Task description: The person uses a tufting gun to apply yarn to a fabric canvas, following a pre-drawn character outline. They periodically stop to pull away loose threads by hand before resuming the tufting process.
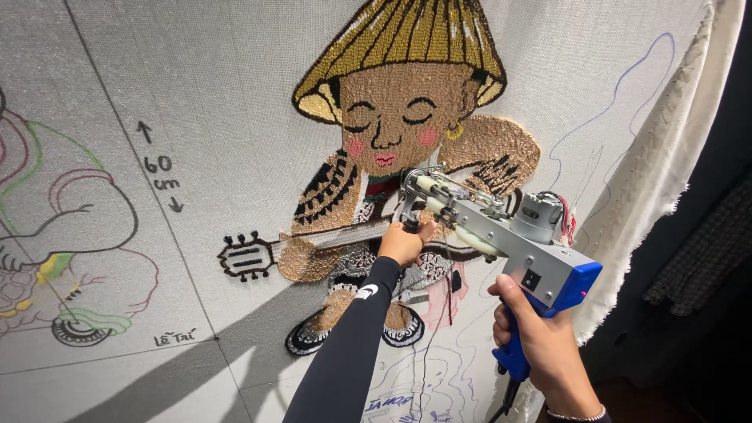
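Here 2 hands, left hand and right hand, fingers clenched on 1 tufting gun.

No packages, printed labels, signs or screens in view. Nearest to labels: black handwritten marks with two small arrows on the grey backing cloth, left of the tufted figure; a short black handwritten note low on the left, beside the drawn line; blue handwriting at the bottom edge, partly hidden.
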